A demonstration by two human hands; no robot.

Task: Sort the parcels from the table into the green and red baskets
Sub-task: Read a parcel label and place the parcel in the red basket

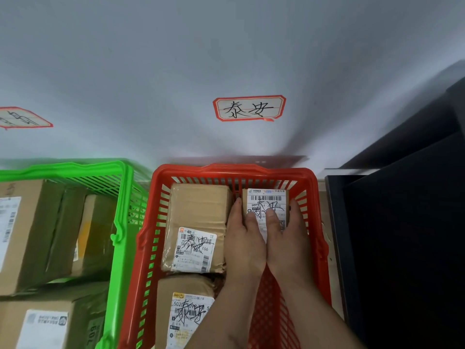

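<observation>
Both my hands reach into the red basket (312,187) and hold a small cardboard parcel (266,197) with a white shipping label at its far right corner. My left hand (242,238) grips the parcel's left side with the thumb on the label. My right hand (286,238) grips its right side, thumb also on top. Two more brown parcels lie in the red basket: one at the far left (198,212) and one nearer me (186,311). The green basket (120,222) stands to the left and holds several cardboard boxes (32,235).
A red-bordered handwritten label (249,108) is stuck on the wall above the red basket, and another (22,118) above the green one. A dark cabinet (402,235) stands close to the right of the red basket.
</observation>
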